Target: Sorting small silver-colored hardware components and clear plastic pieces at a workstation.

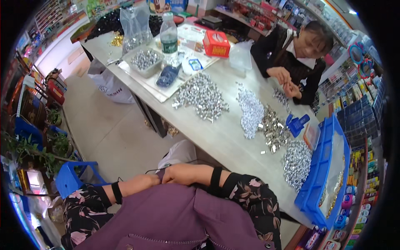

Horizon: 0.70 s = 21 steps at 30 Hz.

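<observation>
In the head view, the left hand point(146, 180) and the right hand point(171, 173) are seen met together low at the near edge, over a purple garment point(175, 216), below the table point(225, 139). Whether the fingers are curled on anything cannot be told; nothing held is visible. No piece is being handled by them, so the sorting looks paused, with most of it left. Five heaps of small silver pieces are counted on the table: a big one point(202, 98) at the middle, a pale one point(251, 111), a shinier one point(273, 130), a small far one point(281, 96) and one point(296, 163) beside the blue tray point(323, 175). One bottle point(168, 37) and one red box point(216, 43) stand far off. A second person's hands point(286, 83) work at the far right.
</observation>
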Tool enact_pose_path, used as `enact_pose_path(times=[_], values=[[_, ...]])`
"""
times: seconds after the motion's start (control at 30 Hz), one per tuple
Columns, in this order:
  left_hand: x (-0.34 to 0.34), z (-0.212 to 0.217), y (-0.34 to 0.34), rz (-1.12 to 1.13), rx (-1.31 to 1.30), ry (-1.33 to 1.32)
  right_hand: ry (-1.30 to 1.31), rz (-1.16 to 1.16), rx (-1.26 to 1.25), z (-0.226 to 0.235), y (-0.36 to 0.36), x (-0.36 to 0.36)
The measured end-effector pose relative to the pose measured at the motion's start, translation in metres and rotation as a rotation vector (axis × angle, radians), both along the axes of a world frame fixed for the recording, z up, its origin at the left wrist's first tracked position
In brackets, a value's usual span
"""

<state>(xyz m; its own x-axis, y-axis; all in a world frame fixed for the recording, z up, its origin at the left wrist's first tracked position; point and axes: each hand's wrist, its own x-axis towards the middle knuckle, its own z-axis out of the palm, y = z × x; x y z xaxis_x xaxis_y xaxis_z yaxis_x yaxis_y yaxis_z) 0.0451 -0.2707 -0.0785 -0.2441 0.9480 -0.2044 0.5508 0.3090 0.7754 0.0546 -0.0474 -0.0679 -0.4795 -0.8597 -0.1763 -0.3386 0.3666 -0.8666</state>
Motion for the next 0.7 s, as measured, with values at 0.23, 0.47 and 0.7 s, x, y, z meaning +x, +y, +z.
enact_pose_path(times=[0.23, 0.47, 0.7], values=[[0.011, -0.032, -0.002, 0.293, 0.075, -0.252, 0.138, -0.033, 0.16, 0.015, -0.004, 0.002], [0.003, -0.025, -0.001, 0.19, 0.136, -0.066, 0.452, -0.212, 0.39, 0.002, -0.013, 0.013], [-0.002, 0.002, 0.011, 0.216, 0.048, -0.254, 0.5, 0.034, 0.48, 0.009, -0.014, 0.009]])
